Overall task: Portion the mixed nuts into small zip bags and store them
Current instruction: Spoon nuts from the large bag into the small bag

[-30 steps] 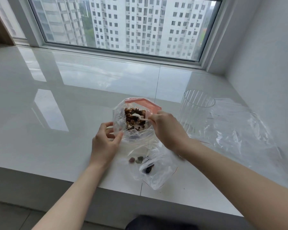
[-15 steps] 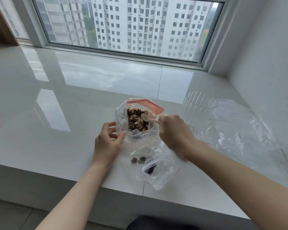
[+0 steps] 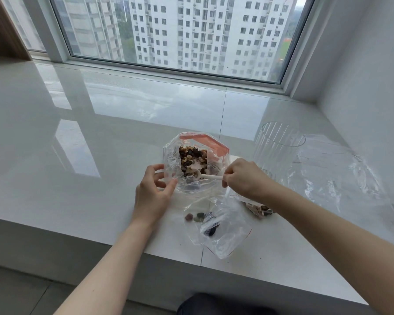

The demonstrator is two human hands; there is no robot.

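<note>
A wide, glossy white tabletop [image 3: 100, 155] runs beneath a window facing high-rise blocks, and on it a person portions mixed nuts from a large bag into smaller ones. Far right, a crumpled sheet of clear plastic [image 3: 341, 178] lies flat beside an empty ribbed clear cup [image 3: 278, 151]. At centre stands the big zip bag [image 3: 191, 164] with its orange seal strip, mouth gaping toward the camera, the mixed nuts [image 3: 192, 159] heaped inside. The left hand [image 3: 152, 192] steadies that bag from its left side, thumb and fingers pinching the near rim of the plastic. The right hand [image 3: 243, 176], closed in a pinch, holds the handle of a small white spoon [image 3: 208, 177] whose long axis runs nearly level, bowl pointing left into the bag mouth just at the edge of the nuts. Nearest the camera, a small zip bag [image 3: 223, 230] lies slack on the tabletop, below and slightly left of the right hand, with only a few pieces in it; a few loose nuts [image 3: 195, 216] sit at its left edge, though whether inside or outside the film is hard to tell. A second small bag [image 3: 257, 208], partly filled, peeks out from under the right forearm. The coming move turns on that layout: the spoon must come back toward the person and down to reach the slack bag, and the right hand is the nearer one.
</note>
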